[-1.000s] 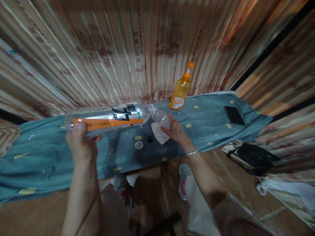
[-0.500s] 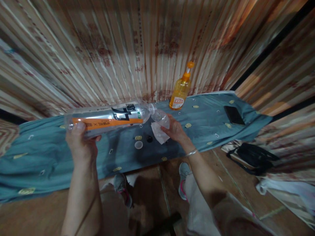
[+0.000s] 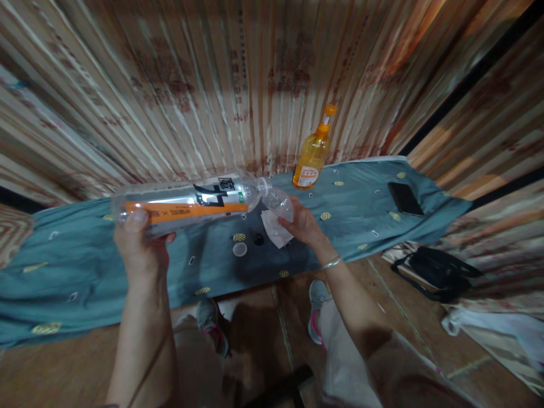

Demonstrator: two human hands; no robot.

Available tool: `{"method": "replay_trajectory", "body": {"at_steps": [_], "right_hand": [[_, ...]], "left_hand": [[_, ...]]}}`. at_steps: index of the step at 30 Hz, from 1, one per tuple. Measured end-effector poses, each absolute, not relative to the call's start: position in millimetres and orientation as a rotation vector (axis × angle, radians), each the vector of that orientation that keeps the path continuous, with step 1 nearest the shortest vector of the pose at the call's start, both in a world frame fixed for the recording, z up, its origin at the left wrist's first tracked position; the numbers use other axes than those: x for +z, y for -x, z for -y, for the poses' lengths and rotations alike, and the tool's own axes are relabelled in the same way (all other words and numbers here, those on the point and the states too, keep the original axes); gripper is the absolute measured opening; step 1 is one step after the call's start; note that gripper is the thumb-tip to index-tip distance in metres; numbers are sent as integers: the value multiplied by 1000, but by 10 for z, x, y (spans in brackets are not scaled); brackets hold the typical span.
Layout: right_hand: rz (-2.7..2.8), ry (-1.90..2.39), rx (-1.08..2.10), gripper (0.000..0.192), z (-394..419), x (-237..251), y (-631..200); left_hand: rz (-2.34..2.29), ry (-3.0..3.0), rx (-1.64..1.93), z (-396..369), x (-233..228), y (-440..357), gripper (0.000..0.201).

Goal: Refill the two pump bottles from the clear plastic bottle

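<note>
My left hand (image 3: 140, 249) grips the base end of a large clear plastic bottle (image 3: 187, 205) with an orange and black label, held lying sideways above the blue cloth-covered bench (image 3: 76, 266). Its open neck points right, into the mouth of a small clear bottle (image 3: 278, 203) that my right hand (image 3: 304, 226) holds tilted. A white tissue (image 3: 274, 229) lies under my right hand. A white cap (image 3: 239, 249) and a black cap (image 3: 258, 239) sit on the cloth just below the bottles.
An orange liquid bottle with a pull-top (image 3: 312, 156) stands at the back by the corrugated wall. A black phone (image 3: 406, 198) lies on the bench's right end. A black bag (image 3: 442, 272) and a white bag (image 3: 488, 326) lie on the floor at right.
</note>
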State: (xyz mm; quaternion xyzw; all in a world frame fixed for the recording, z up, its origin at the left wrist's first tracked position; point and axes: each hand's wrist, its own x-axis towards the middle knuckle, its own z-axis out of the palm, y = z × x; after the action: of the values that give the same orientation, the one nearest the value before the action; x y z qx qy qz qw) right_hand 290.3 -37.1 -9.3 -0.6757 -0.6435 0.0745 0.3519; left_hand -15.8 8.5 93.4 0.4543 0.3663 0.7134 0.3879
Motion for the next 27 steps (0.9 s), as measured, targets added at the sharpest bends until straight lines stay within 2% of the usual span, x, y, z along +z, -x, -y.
{"method": "replay_trajectory", "body": {"at_steps": [27], "right_hand": [[1639, 1741, 207, 69, 388, -75, -2910]], "left_hand": [[-991, -1138, 1794, -60, 971, 108, 42]]}}
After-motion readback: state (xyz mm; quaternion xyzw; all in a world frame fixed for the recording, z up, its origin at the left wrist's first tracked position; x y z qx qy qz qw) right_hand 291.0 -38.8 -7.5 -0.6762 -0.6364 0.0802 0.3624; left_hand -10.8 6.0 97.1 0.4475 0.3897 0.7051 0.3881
